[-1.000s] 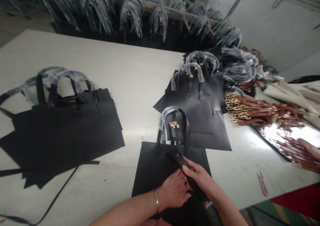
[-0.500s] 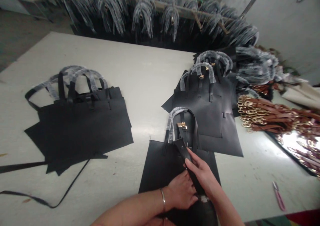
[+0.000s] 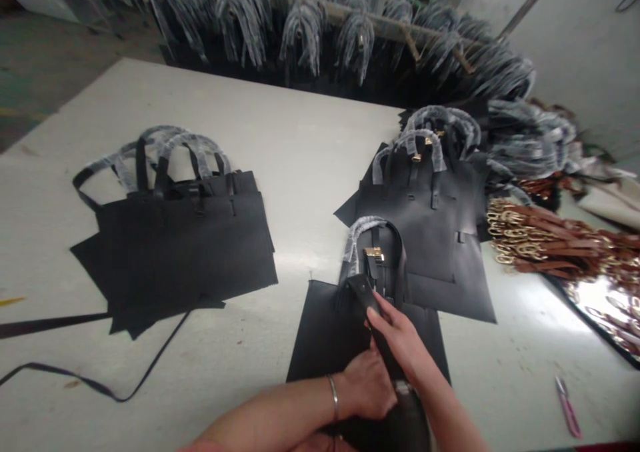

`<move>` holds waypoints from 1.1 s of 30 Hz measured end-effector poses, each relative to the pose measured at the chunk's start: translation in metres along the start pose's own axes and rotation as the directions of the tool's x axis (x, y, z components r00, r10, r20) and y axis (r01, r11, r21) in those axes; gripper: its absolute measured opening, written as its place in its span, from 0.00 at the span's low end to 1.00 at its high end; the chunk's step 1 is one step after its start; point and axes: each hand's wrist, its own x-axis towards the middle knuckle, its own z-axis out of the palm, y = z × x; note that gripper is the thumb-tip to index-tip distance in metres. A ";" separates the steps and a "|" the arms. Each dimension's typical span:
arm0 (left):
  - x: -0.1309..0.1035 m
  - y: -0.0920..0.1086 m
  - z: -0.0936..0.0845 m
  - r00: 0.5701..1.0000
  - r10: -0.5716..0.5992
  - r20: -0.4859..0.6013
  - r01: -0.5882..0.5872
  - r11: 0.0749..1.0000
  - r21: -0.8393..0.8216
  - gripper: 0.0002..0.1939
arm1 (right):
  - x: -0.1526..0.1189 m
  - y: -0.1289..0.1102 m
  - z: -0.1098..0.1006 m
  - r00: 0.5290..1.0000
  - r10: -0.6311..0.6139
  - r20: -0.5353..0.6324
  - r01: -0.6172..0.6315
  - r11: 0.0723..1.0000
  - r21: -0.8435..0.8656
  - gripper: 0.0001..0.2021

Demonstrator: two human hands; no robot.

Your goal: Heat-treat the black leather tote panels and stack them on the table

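A black leather bag panel point(image 3: 320, 332) lies on the table in front of me, with a plastic-wrapped handle point(image 3: 357, 232) and a gold clasp point(image 3: 374, 255) at its top. My right hand point(image 3: 395, 329) pinches a black leather strap point(image 3: 363, 291) between thumb and fingers, the strap's end pointing away from me over the panel. Just below, my left hand point(image 3: 369, 384), with a bracelet point(image 3: 333, 397) at the wrist, is curled closed against the strap's lower part. What its fingers grip is hidden.
Black bag pieces with wrapped handles point(image 3: 185, 252) are piled at left, and more bag panels point(image 3: 415, 232) at right. Brown straps with gold hooks point(image 3: 555, 239) and pink-handled snippers point(image 3: 569, 409) lie on the right. A rack of wrapped handles point(image 3: 245, 22) stands behind the table point(image 3: 300, 139).
My left hand has curled from loosely bent fingers into a tighter fist near the strap. The right hand still holds the strap. The view has shifted slightly left.
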 end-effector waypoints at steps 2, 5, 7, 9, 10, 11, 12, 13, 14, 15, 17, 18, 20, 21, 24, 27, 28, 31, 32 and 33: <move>-0.013 -0.006 -0.012 0.997 -0.057 -0.045 0.053 0.996 -0.069 0.14 | -0.015 0.004 -0.013 0.999 0.024 0.031 -0.026 0.999 0.035 0.41; -0.042 -0.027 -0.039 0.948 -0.258 -0.187 0.238 0.964 -0.122 0.17 | -0.040 0.018 -0.030 0.994 0.103 0.041 -0.106 0.989 0.099 0.44; -0.060 -0.048 -0.060 0.889 -0.370 -0.268 0.362 0.929 -0.080 0.16 | -0.051 0.027 -0.035 0.990 0.142 0.016 -0.143 0.981 0.131 0.46; -0.069 -0.072 -0.080 0.880 -0.379 -0.285 0.393 0.919 -0.010 0.12 | -0.056 0.032 -0.034 0.988 0.157 -0.003 -0.155 0.976 0.154 0.47; -0.070 -0.083 -0.088 0.896 -0.355 -0.268 0.373 0.927 0.021 0.11 | -0.057 0.034 -0.033 0.987 0.158 -0.006 -0.155 0.974 0.164 0.47; -0.070 -0.092 -0.096 0.918 -0.317 -0.238 0.337 0.940 0.046 0.10 | -0.057 0.035 -0.031 0.988 0.154 0.001 -0.151 0.973 0.174 0.47; -0.068 -0.100 -0.103 0.941 -0.271 -0.203 0.290 0.955 0.070 0.10 | -0.057 0.036 -0.029 0.989 0.149 0.010 -0.148 0.972 0.182 0.47; -0.066 -0.107 -0.109 0.963 -0.216 -0.163 0.234 0.967 0.097 0.10 | -0.057 0.036 -0.028 0.989 0.144 0.022 -0.146 0.972 0.186 0.48; -0.063 -0.112 -0.114 0.980 -0.158 -0.124 0.174 0.976 0.131 0.10 | -0.057 0.036 -0.027 0.989 0.142 0.035 -0.146 0.972 0.185 0.48; -0.060 -0.116 -0.119 0.992 -0.096 -0.086 0.110 0.979 0.170 0.10 | -0.058 0.037 -0.026 0.989 0.141 0.046 -0.147 0.972 0.183 0.49; -0.054 -0.123 -0.126 0.999 0.029 -0.018 -0.024 0.968 0.249 0.11 | -0.059 0.039 -0.025 0.989 0.135 0.057 -0.144 0.973 0.183 0.49; -0.052 -0.126 -0.129 0.996 0.083 0.013 -0.083 0.956 0.280 0.11 | -0.059 0.040 -0.025 0.990 0.131 0.060 -0.140 0.973 0.186 0.48; -0.048 -0.132 -0.133 0.986 0.159 0.054 -0.167 0.935 0.314 0.12 | -0.060 0.043 -0.024 0.991 0.122 0.064 -0.132 0.972 0.197 0.47; -0.046 -0.134 -0.135 0.981 0.183 0.066 -0.195 0.928 0.317 0.13 | -0.060 0.044 -0.023 0.990 0.121 0.066 -0.132 0.971 0.200 0.47; -0.040 -0.140 -0.140 0.970 0.224 0.100 -0.244 0.925 0.291 0.13 | -0.060 0.048 -0.020 0.989 0.133 0.070 -0.145 0.967 0.211 0.48; -0.034 -0.145 -0.144 0.957 0.257 0.131 -0.283 0.926 0.251 0.11 | -0.059 0.050 -0.018 0.987 0.141 0.082 -0.157 0.961 0.229 0.46; -0.033 -0.146 -0.145 0.953 0.273 0.132 -0.298 0.924 0.242 0.11 | -0.058 0.051 -0.017 0.986 0.141 0.085 -0.157 0.959 0.234 0.45; -0.032 -0.150 -0.146 0.935 0.331 0.129 -0.353 0.906 0.233 0.11 | -0.057 0.053 -0.016 0.988 0.133 0.081 -0.149 0.959 0.243 0.45; -0.031 -0.152 -0.146 0.929 0.346 0.135 -0.369 0.899 0.235 0.11 | -0.056 0.054 -0.015 0.989 0.128 0.078 -0.144 0.960 0.241 0.44; -0.031 -0.152 -0.145 0.926 0.349 0.146 -0.375 0.896 0.236 0.11 | -0.056 0.055 -0.015 0.990 0.122 0.077 -0.137 0.962 0.235 0.44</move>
